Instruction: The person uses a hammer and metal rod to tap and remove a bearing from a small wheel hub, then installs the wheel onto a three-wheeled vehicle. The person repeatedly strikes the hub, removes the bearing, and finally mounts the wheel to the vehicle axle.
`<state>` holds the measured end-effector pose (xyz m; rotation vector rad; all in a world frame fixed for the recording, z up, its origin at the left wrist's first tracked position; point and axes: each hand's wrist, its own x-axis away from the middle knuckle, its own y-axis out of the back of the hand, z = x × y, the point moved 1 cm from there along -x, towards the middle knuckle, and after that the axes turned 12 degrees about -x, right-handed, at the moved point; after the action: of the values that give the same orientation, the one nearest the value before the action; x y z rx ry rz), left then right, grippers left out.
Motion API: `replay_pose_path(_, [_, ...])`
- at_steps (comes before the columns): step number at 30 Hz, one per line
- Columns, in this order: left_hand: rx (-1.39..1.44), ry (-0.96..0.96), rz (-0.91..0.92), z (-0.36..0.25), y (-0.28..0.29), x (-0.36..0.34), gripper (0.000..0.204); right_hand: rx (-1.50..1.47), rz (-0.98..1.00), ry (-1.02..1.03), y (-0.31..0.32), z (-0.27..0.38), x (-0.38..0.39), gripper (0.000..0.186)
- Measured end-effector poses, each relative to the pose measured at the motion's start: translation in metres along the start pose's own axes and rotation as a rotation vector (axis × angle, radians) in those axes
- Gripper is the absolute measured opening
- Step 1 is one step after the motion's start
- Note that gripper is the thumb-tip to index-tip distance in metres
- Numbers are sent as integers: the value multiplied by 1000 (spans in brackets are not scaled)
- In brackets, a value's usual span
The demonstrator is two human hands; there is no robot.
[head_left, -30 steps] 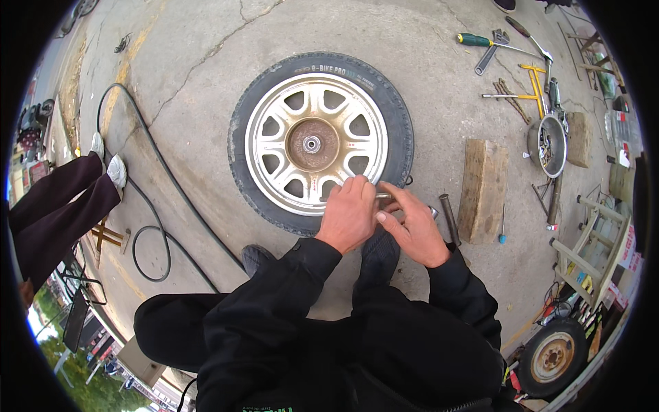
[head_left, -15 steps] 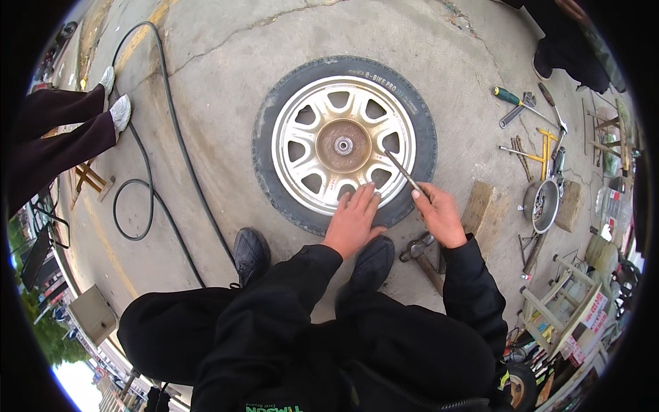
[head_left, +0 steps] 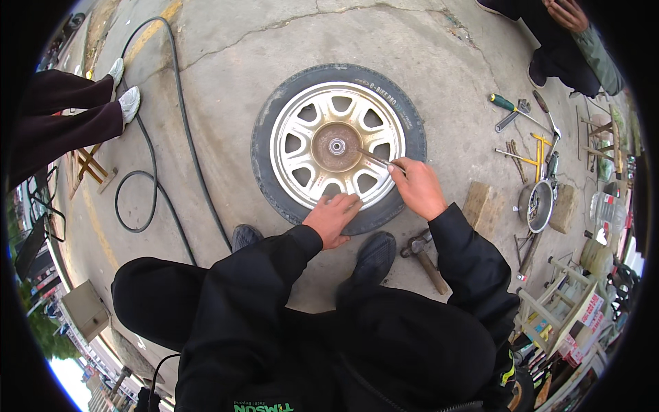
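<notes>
- The right hand [head_left: 417,185] is grasping a metal rod [head_left: 374,157], the wheel [head_left: 336,146] lying beneath it.
- Left of this grip, the left hand [head_left: 332,220] is resting loosely, fingers slightly bent.
- Beyond the grip, pale lettering [head_left: 382,92] is marking the tyre [head_left: 261,147].

The camera is worn on the head, the left one of two, and looks down at the concrete ground [head_left: 226,103]. The scooter wheel [head_left: 337,146] is near, a bit toward 12 o'clock from the middle. Black sleeves [head_left: 254,275] come in from 6 o'clock. The view is so wide that it bends at the edge and catches bright sky [head_left: 70,382] at 8 o'clock.
</notes>
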<state>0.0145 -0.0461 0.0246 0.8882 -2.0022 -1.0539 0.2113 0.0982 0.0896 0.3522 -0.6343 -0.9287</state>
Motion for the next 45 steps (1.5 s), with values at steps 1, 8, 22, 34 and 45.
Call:
replay_pose_path(1, [3, -8, 46, 4, 1, 4, 89, 24, 24, 6, -1, 5, -1, 28])
replay_pose_path(8, [-146, 439, -393, 62, 5, 0, 67, 457, -22, 288, -23, 46, -18, 13])
replay_pose_path(22, [-75, 557, -286, 86, -15, 5, 76, 1137, 271, 340, -112, 102, -44, 7])
replay_pose_path(34, [-17, 547, -325, 88, -13, 7, 78, 1018, 272, 313, -88, 105, -58, 8])
replay_pose_path(45, [-48, 560, -329, 88, -16, 6, 76, 958, 318, 323, -106, 117, -76, 7])
